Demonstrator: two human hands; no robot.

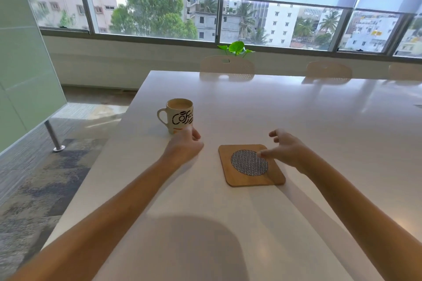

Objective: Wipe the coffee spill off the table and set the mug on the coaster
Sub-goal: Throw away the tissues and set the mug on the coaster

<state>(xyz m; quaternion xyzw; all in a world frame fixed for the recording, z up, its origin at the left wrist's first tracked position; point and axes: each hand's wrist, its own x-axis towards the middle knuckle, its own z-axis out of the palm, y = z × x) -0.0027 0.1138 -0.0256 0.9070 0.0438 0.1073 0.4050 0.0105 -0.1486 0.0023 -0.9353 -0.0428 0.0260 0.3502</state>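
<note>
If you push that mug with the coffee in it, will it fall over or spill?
The mug looks nearly full, so a quick push would probably slosh coffee over its rim. It stands upright on a flat base on the smooth white table, so a gentle push low down would likely slide it rather than tip it. It looks ceramic, so probably heavy and breakable.

White mug (pixel 179 116), black lettering
</note>
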